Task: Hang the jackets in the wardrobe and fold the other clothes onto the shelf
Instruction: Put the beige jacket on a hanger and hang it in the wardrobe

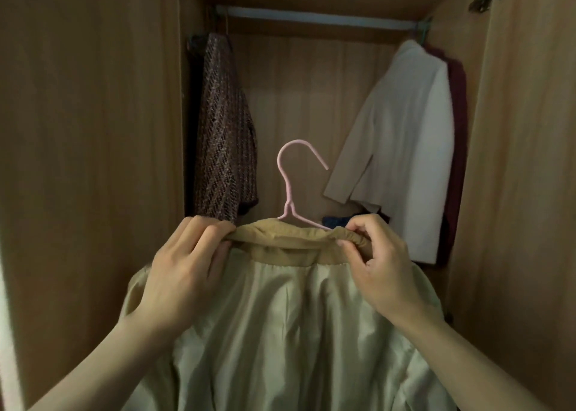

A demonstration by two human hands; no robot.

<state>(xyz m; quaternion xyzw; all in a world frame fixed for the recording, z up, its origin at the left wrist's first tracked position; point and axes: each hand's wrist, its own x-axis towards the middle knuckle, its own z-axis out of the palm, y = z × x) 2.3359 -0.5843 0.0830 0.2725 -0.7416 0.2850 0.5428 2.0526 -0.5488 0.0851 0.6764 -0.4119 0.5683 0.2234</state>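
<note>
A tan jacket (290, 317) with pale lining facing me hangs on a pink hanger (291, 180) in front of the open wardrobe. My left hand (184, 270) grips the collar at its left end. My right hand (377, 264) pinches the collar at its right end. The hanger's hook stands upright well below the metal rail (314, 18) at the top of the wardrobe.
A dark patterned woven jacket (224, 136) hangs at the rail's left end. A cream jacket (405, 148) hangs at the right with a dark red garment (456, 148) behind it. Dark folded clothing (338, 221) lies low at the back. Wooden doors (87, 161) stand open on both sides.
</note>
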